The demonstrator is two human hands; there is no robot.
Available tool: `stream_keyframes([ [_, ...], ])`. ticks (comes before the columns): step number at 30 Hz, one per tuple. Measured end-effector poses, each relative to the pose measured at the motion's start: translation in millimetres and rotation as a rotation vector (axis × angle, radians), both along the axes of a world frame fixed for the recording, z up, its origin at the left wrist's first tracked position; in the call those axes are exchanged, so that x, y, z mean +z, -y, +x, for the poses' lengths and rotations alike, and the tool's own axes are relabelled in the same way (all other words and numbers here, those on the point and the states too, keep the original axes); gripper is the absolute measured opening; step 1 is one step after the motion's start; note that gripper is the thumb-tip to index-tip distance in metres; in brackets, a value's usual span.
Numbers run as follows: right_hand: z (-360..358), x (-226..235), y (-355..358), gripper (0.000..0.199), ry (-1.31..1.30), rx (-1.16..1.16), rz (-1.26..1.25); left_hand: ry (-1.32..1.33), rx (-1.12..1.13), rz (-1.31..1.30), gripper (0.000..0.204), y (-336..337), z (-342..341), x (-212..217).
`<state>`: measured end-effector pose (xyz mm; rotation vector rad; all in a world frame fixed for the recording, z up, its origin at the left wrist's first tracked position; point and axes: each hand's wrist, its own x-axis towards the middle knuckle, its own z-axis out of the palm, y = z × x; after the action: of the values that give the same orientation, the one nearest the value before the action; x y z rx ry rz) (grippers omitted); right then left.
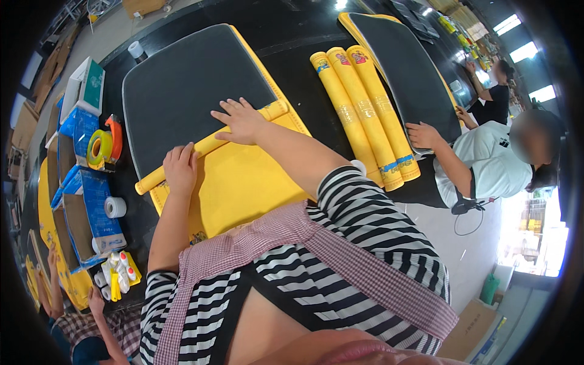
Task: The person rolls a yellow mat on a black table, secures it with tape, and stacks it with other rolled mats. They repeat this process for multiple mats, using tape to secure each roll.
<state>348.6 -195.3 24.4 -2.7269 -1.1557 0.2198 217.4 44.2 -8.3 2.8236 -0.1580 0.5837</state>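
At the centre of the frame, a yellow mat [243, 182] with a dark underside lies partly rolled on the black counter [298, 73]. Its rolled edge [210, 145] runs lengthwise from lower left to upper right. The left hand [180, 168] presses flat near the roll's lower end, fingers together; the right hand [241, 120] rests spread on the upper stretch. Three finished yellow rolls [365, 115] lie to the right.

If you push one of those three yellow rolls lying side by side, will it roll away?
Probably: each of the three yellow rolls is a round tube lying flat on the black table. The band around each likely keeps it wound. Being rolled mat, they look light, slightly bendy.
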Motion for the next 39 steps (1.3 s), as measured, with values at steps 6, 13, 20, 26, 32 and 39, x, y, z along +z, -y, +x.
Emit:
stream_keyframes([
  [6, 7, 10, -2, 0.073, -0.021, -0.025, 0.145, 0.028, 0.077, 0.122, 0.059, 14, -12, 16],
  [13, -3, -5, -2, 0.046, 0.216, 0.071, 0.148, -0.332, 0.05, 0.085, 0.056, -6, 22, 43],
  [20, -17, 15, 26, 0.038, 0.039, 0.165, 0.087, -0.467, 0.016, 0.052, 0.053, 22, -11, 53],
  [26, -145, 4, 84, 0.037, -0.035, 0.204, 0.091, -0.51, 0.046, 0.001, 0.057, 81, -142, 50],
  [32, -164, 14, 98, 0.055, -0.111, 0.162, 0.213, -0.311, -0.106, -0.01, 0.071, 81, -151, 60],
  [39, -121, 12, 73, 0.061, 0.158, 0.251, 0.39, -0.235, -0.141, 0.056, 0.066, 47, -91, 42],
])
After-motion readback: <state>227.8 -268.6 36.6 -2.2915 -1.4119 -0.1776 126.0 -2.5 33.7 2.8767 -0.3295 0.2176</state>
